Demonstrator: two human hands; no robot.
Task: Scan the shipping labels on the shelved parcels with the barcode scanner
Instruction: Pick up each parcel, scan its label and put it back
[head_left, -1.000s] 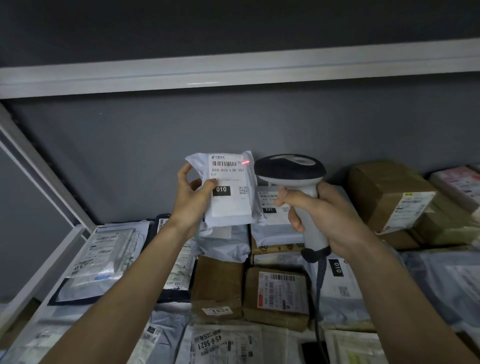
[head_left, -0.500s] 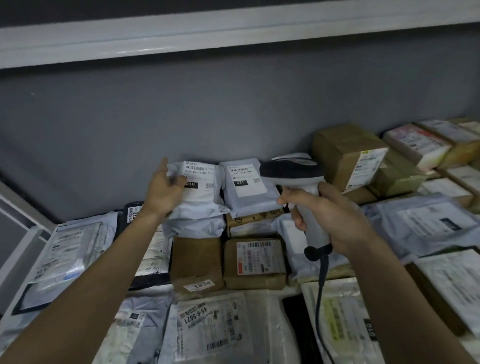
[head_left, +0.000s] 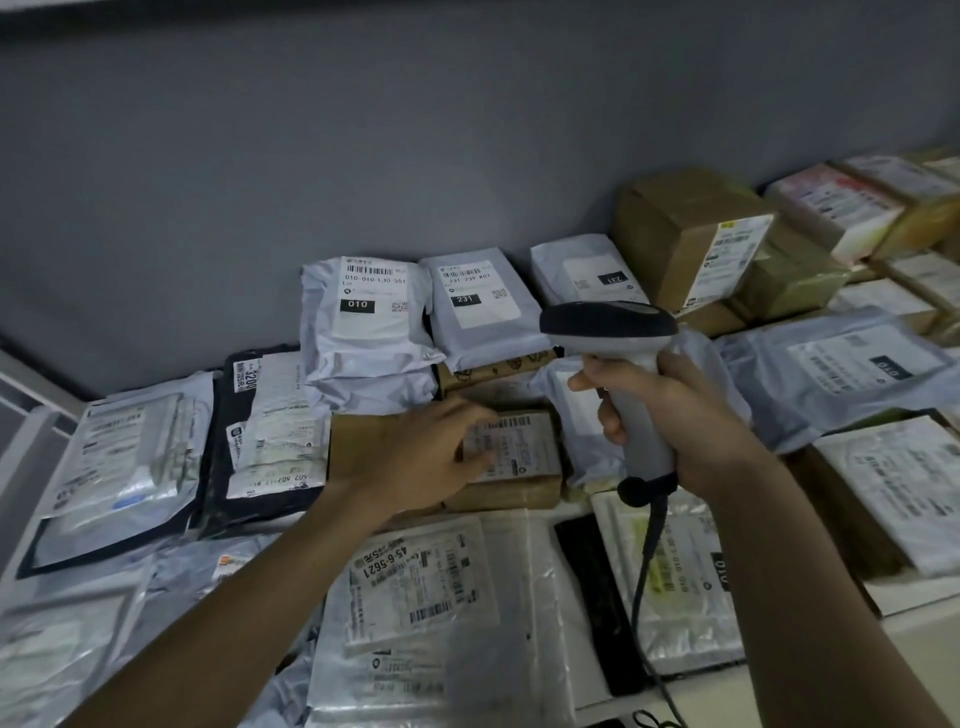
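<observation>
Nearest the camera, clear and grey plastic mailers are lying flat on the shelf (head_left: 924, 597), among them a clear mailer (head_left: 415, 587) whose label is printed 45-6-5621.

Above these, the barcode scanner (head_left: 623, 364) is being held upright in the right hand (head_left: 670, 415). The grip is clenched around the pale handle, the index finger is lying across its front below the dark head, and the black cable (head_left: 644, 571) is hanging down from the base of the handle.

To the left of the scanner, the left hand (head_left: 426, 457) is being stretched out over a small brown box (head_left: 524, 467) lying flat with a white shipping label (head_left: 514, 447) on top. The fingers are blurred over the label's left edge; they are seen extended rather than curled, and whether the box is being touched cannot be told.

Further left, a black mailer (head_left: 260, 441) and a clear bag with papers (head_left: 124, 457) are lying side by side.

Beyond the brown box, a white parcel marked 010 (head_left: 363, 317) is being propped on other mailers against the grey back wall (head_left: 363, 156), label facing out. Just beside it on the right, a white parcel marked 231 (head_left: 478, 306) is leaning the same way, and a third white parcel (head_left: 587, 275) is lying behind the scanner's head.

At the far right, a large cardboard box (head_left: 685, 228) is standing on other cartons, and more labelled boxes are being stacked toward the corner.
</observation>
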